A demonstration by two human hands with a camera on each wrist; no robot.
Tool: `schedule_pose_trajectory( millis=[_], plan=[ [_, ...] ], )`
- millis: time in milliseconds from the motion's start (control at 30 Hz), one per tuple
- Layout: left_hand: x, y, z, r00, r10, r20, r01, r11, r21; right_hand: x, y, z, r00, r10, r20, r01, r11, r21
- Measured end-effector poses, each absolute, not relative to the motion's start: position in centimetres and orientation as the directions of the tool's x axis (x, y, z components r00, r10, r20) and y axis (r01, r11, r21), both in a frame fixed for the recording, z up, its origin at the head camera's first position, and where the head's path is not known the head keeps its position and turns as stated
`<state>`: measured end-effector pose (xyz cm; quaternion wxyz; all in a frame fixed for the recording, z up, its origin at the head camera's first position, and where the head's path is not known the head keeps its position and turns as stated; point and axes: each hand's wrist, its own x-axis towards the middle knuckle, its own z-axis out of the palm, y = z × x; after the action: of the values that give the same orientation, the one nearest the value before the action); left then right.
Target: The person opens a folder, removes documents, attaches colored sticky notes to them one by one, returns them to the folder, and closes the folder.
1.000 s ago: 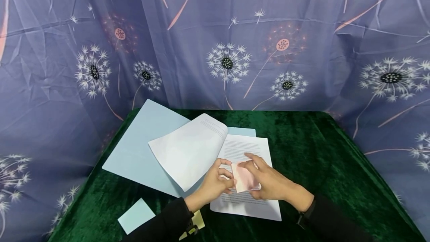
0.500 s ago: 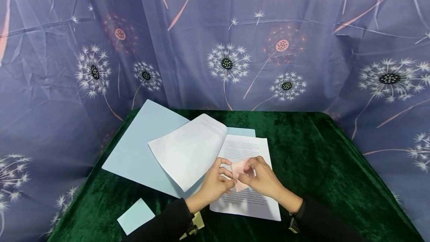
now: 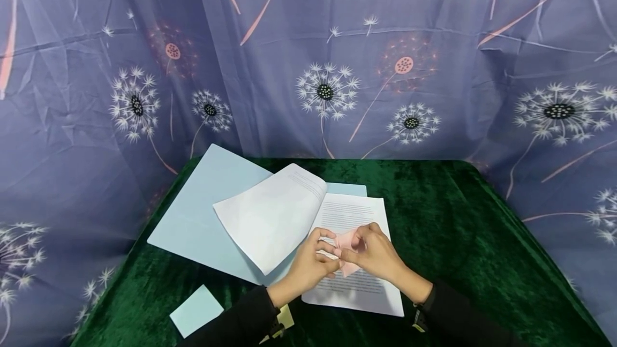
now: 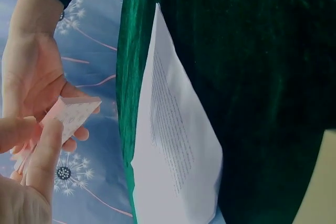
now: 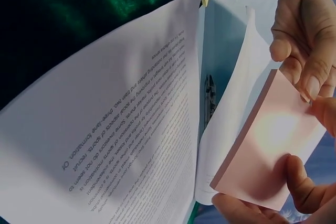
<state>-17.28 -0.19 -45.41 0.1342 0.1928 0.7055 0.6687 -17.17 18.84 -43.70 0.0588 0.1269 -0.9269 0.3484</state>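
A pink pad of sticky notes (image 3: 348, 270) is held up between both hands over a printed page (image 3: 352, 296). My left hand (image 3: 308, 264) pinches its left side with fingers and thumb. From the other side my right hand (image 3: 381, 258) grips the pad, its thumb and fingertips reaching to the left hand's fingertips. In the right wrist view, the pad (image 5: 257, 140) shows its broad pink face and thick edge, with the right thumb (image 5: 299, 179) against the face. The left wrist view shows a pale, patterned underside (image 4: 76, 113) of the pad.
A white sheet (image 3: 275, 216) is folded back leftward from the document, over a light blue folder (image 3: 202, 208). A metal clip (image 5: 210, 95) shows on the folder. Near the front lie a pale blue note pad (image 3: 196, 309) and a yellow one (image 3: 286, 316), partly under the left sleeve.
My right hand has moved left from the pad's right side, its spread fingers drawing in round the pad to meet the left fingertips. The left hand has barely moved; the papers lie as before.
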Motion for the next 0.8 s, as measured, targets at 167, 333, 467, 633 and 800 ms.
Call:
schedule_pose_trajectory(
  millis=[167,333,467,633,800],
  plan=[
    [-17.35,-0.59,-45.31,-0.873,0.484,0.065,0.069,-0.009,0.998,-17.11,19.01,-43.77,-0.951,-0.229,0.209,-0.309,0.688,-0.657],
    [-17.49,-0.82,-45.2,-0.864,0.502,0.034,0.02,-0.033,0.999,-16.93,19.14,-43.67,-0.933,-0.286,0.217,-0.355,0.645,-0.677],
    [-17.65,-0.83,-45.25,-0.863,0.504,-0.003,-0.032,-0.049,0.998,-16.83,19.18,-43.65,-0.909,-0.332,0.25,-0.411,0.62,-0.669],
    [-17.8,-0.82,-45.21,-0.863,0.504,-0.016,-0.038,-0.032,0.999,-16.65,19.24,-43.72,-0.869,-0.395,0.299,-0.491,0.605,-0.627],
    [-17.95,-0.86,-45.33,-0.86,0.51,-0.024,-0.038,-0.018,0.999,-16.52,19.35,-43.79,-0.82,-0.456,0.345,-0.57,0.602,-0.559]
  ],
)
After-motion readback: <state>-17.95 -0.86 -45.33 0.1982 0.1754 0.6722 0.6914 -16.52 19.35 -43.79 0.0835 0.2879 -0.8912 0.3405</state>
